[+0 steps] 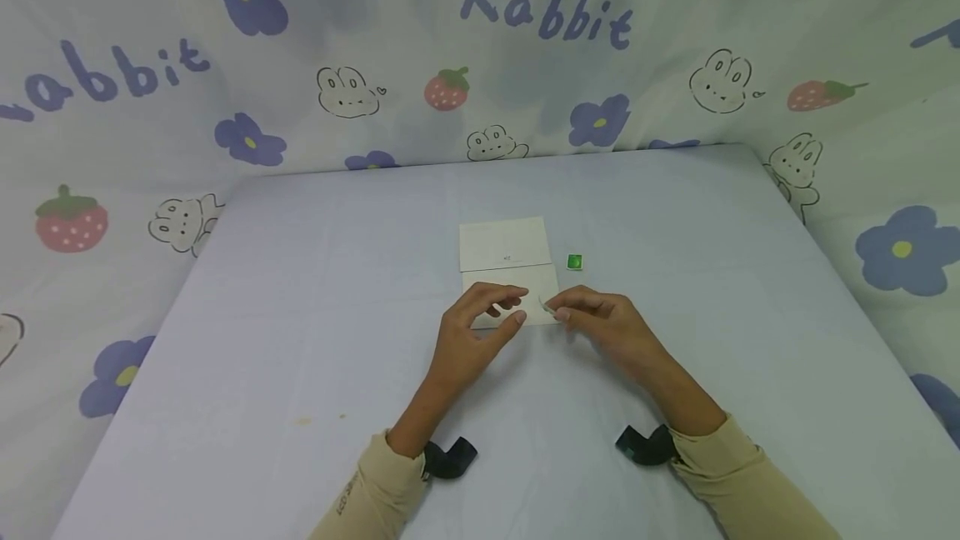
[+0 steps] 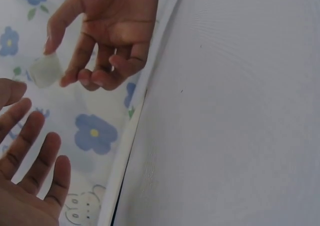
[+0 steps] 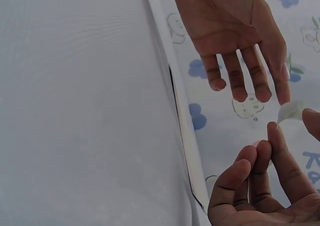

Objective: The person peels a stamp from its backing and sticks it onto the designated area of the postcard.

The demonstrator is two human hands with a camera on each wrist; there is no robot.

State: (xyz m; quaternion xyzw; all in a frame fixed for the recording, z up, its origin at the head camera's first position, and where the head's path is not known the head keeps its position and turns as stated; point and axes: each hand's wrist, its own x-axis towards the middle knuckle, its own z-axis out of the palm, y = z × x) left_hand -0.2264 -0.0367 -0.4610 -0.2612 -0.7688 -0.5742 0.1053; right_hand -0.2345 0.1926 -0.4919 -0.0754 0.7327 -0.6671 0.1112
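Note:
My right hand (image 1: 611,325) pinches a small, thin whitish piece (image 1: 548,307) between thumb and index finger. The piece looks pale and translucent in the left wrist view and curls like a slip of film or paper in the right wrist view. Facing it, my left hand (image 1: 468,332) has its fingers spread and holds nothing; its index fingertip is close to the piece. Under both hands lies an opened white folded card (image 1: 502,244), a crease across its middle and a small dark mark above the crease. The left hand covers part of its near half.
A small green square (image 1: 574,262) with a pale edge lies right of the card. A white cloth covers the table (image 1: 337,273). Behind and at the sides hangs a printed curtain (image 1: 405,40). Black curved devices (image 1: 452,458) are strapped at both wrists.

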